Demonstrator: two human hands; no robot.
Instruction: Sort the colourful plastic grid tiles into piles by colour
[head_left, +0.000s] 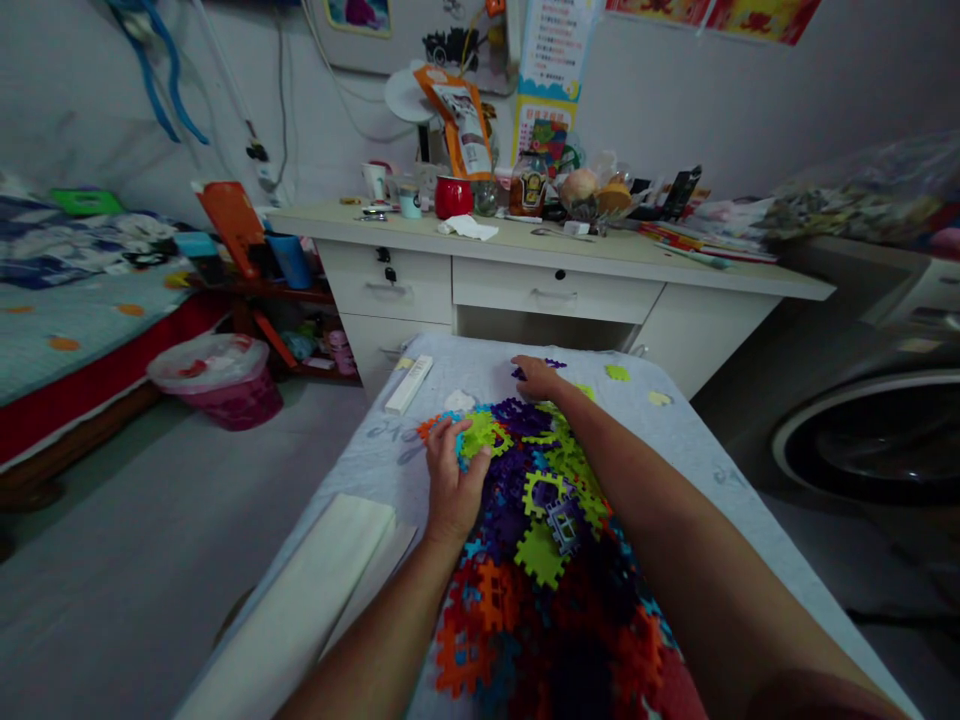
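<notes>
A heap of plastic interlocking tiles with toothed edges, in purple, lime green, orange, red and blue, covers the middle of the cloth-topped table. My left hand (454, 482) is at the heap's left edge, thumb and fingers apart, beside a lime green tile (480, 432). Beyond the heap's far end, my right hand (537, 380) has its fingers closed over a purple tile (555, 364), which shows on both sides of them. Nearer to me lie a lime square tile (541, 555), a grey window-shaped tile (562, 524) and an orange window-shaped tile (461, 655).
A long white box (409, 385) and a white slab (300, 610) lie along the table's left side. One lime tile (617, 372) rests at the far right. Behind stands a cluttered desk (517, 235); a front-loading washing machine (847, 400) is right, a pink bin (225, 385) left.
</notes>
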